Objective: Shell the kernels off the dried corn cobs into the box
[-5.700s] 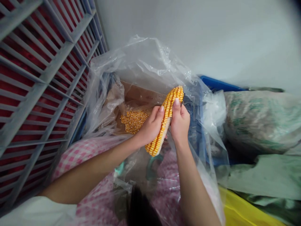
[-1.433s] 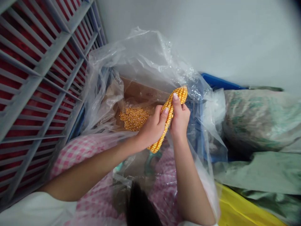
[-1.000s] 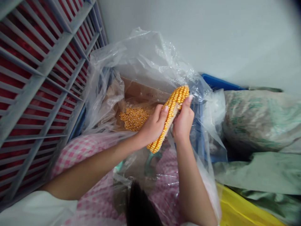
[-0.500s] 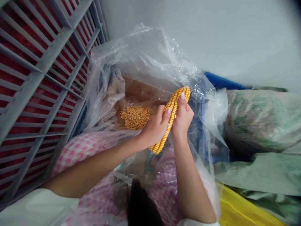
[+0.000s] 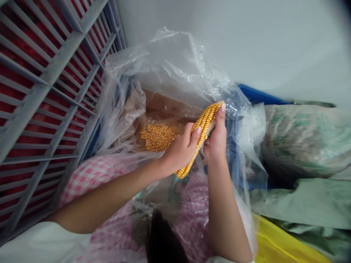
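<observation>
An ear of corn (image 5: 207, 117) with yellow kernels slants over the plastic-lined box. My left hand (image 5: 182, 148) is closed around its lower middle, thumb lying on the kernels. At the upper right end my right hand (image 5: 218, 133) grips the ear, its thumb up along the tip and its other fingers partly hidden behind. A pale strip without kernels shows on the ear's side facing my right hand. Below and to the left, a pile of loose corn kernels (image 5: 158, 137) lies in the brown cardboard bottom (image 5: 167, 100).
Clear plastic sheeting (image 5: 170, 54) drapes around the box and over my lap in pink checked cloth (image 5: 109, 168). A grey slatted crate (image 5: 52, 73) stands close on the left. To the right are a blue bin (image 5: 260, 94), a full sack (image 5: 304, 138) and yellow material (image 5: 285, 241).
My right hand has shifted slightly right, its thumb moving out to the ear's tip edge. The ear has turned a little, and its bare strip now shows. My left hand stays nearly in place.
</observation>
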Demonstrator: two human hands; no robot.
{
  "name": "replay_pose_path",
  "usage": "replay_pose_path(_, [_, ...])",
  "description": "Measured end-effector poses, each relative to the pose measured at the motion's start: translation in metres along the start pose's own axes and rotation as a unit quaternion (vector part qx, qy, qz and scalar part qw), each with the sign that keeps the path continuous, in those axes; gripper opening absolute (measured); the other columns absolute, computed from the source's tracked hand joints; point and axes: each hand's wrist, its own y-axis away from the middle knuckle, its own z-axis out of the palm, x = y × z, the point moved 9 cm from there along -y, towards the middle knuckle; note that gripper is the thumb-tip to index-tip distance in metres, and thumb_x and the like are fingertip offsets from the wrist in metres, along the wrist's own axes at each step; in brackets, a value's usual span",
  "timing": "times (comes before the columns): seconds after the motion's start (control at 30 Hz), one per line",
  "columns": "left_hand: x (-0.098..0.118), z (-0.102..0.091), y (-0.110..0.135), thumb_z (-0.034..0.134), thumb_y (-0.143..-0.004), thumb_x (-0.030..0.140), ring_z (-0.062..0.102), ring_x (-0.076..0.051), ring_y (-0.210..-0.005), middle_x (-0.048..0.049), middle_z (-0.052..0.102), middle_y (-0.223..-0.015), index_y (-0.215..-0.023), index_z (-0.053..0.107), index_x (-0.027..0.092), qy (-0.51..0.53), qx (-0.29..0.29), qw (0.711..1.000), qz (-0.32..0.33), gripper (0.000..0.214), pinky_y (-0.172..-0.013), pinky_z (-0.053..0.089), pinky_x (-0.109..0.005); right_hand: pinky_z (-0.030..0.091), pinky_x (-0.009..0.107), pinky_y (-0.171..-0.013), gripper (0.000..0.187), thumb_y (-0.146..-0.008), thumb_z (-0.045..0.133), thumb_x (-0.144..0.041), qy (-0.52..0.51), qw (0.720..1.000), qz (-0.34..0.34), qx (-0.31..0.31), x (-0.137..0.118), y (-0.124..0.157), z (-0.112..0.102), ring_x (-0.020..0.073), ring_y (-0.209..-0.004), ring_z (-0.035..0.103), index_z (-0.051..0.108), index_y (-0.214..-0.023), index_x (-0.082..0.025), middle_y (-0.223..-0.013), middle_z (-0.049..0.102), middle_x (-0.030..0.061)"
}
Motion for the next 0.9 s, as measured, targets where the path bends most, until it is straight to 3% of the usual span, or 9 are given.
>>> replay_pose_path(0.1, [-0.007, 0.006, -0.001, 0.022, -0.088, 0.051, 0.048, -0.009, -0.042, 0.0040, 0.047, -0.059, -0.092, 0.039, 0.022, 0.072, -0.019, 0.996, -0.040, 0.034, -0.039, 0.039, -0.020, 0.040, 0.025, -0.050, 0.044, -0.075, 0.043, -0.062, -0.054, 0.998, 0.009, 0.041, 0.010, 0.000, -0.003, 0.0125, -0.059, 0.053, 0.058, -0.082, -0.021, -0.064, 0.054, -0.0014])
replay_pose_path(0.27, [-0.012, 0.012, -0.001, 0.023, -0.085, 0.056, 0.047, -0.010, -0.035, 0.0058, 0.045, -0.056, -0.090, 0.035, 0.023, 0.167, -0.033, 0.982, -0.085, 0.036, -0.034, 0.040, -0.022, 0.040, 0.023, -0.049, 0.038, -0.073, 0.052, -0.057, -0.109, 0.994, 0.023, 0.019, 0.010, 0.004, 0.004, 0.0090, -0.053, 0.049, 0.057, -0.079, -0.020, -0.061, 0.052, -0.0032])
replay_pose_path(0.37, [-0.008, 0.007, -0.002, 0.021, -0.086, 0.055, 0.047, -0.009, -0.038, 0.0046, 0.048, -0.057, -0.091, 0.037, 0.023, 0.129, -0.014, 0.990, -0.055, 0.036, -0.037, 0.040, -0.021, 0.032, 0.021, -0.039, 0.043, -0.073, 0.048, -0.062, -0.104, 0.993, 0.050, -0.010, 0.005, 0.005, 0.006, 0.0057, -0.042, 0.039, 0.055, -0.077, -0.020, -0.056, 0.046, -0.0052])
replay_pose_path(0.47, [-0.002, 0.001, 0.000, 0.022, -0.088, 0.050, 0.050, -0.010, -0.050, 0.0017, 0.052, -0.065, -0.095, 0.039, 0.022, 0.018, 0.006, 1.000, -0.006, 0.033, -0.045, 0.039, -0.022, 0.022, 0.020, -0.032, 0.048, -0.074, 0.040, -0.067, -0.082, 0.994, 0.078, -0.005, 0.006, 0.004, 0.002, 0.0043, -0.036, 0.030, 0.053, -0.073, -0.021, -0.052, 0.040, -0.0067])
replay_pose_path(0.6, [0.002, -0.001, 0.002, 0.021, -0.090, 0.044, 0.052, -0.013, -0.060, -0.0009, 0.052, -0.070, -0.095, 0.040, 0.020, -0.089, 0.023, 0.996, 0.019, 0.031, -0.053, 0.038, -0.025, 0.031, 0.020, -0.037, 0.038, -0.072, 0.050, -0.059, -0.062, 0.995, 0.059, 0.043, 0.010, -0.001, -0.006, 0.0069, -0.044, 0.042, 0.056, -0.075, -0.022, -0.054, 0.045, -0.0053])
replay_pose_path(0.73, [-0.001, 0.002, 0.002, 0.018, -0.089, 0.047, 0.050, -0.013, -0.055, 0.0005, 0.050, -0.064, -0.093, 0.039, 0.022, -0.057, 0.004, 0.998, -0.007, 0.032, -0.049, 0.036, -0.024, 0.040, 0.025, -0.048, 0.039, -0.072, 0.050, -0.058, -0.043, 0.997, 0.026, 0.051, 0.012, -0.001, -0.006, 0.0117, -0.056, 0.051, 0.058, -0.077, -0.020, -0.061, 0.051, -0.0022])
replay_pose_path(0.9, [-0.006, 0.003, 0.001, 0.020, -0.088, 0.050, 0.047, -0.011, -0.049, 0.0020, 0.048, -0.061, -0.090, 0.039, 0.023, -0.016, -0.010, 0.999, -0.029, 0.033, -0.044, 0.035, -0.022, 0.041, 0.025, -0.050, 0.042, -0.067, 0.055, -0.060, -0.036, 0.996, 0.038, 0.073, 0.014, 0.005, -0.010, 0.0107, -0.054, 0.048, 0.056, -0.072, -0.018, -0.061, 0.051, -0.0023])
